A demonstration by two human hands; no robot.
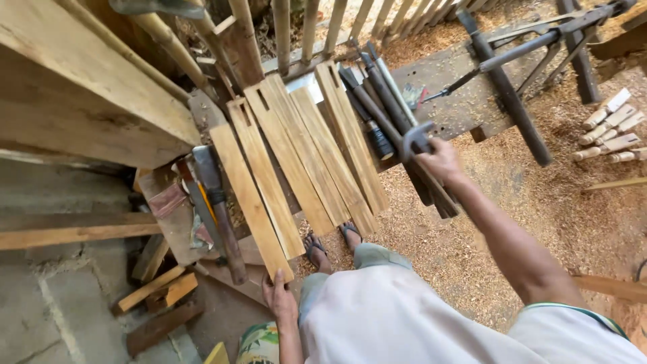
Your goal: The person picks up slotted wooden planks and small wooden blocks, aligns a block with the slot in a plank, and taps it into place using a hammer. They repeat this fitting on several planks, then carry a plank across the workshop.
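Leaning against the low bench, five pale, flat wooden slats (296, 158) with notched upper ends lie side by side, fanned so each lower end hangs free toward the person.

At far left a thick, pale timber plank (81, 81) slopes across the corner. Below it a dark-handled hatchet with a grey steel head (214, 202) rests on the block beside the slats, seemingly parked within reach.

The left hand (278, 296) presses its fingers against the lower end of the leftmost slat (251, 202), apparently steadying it; the fingers lie fairly flat on the wood, and I cannot tell whether they close around it.

Right of the slats, a bundle of about six dark, long-handled chisels (377, 101) leans on the grey workbench (458, 101), handles down.

The right hand (439, 160) is closed tight around a curved grey metal tool (414, 138), lifted above the sawdust floor (552, 202).

At far right roughly six short, pale turned wooden pegs (610, 128) are stacked together on the sawdust, kept well apart from the slats.
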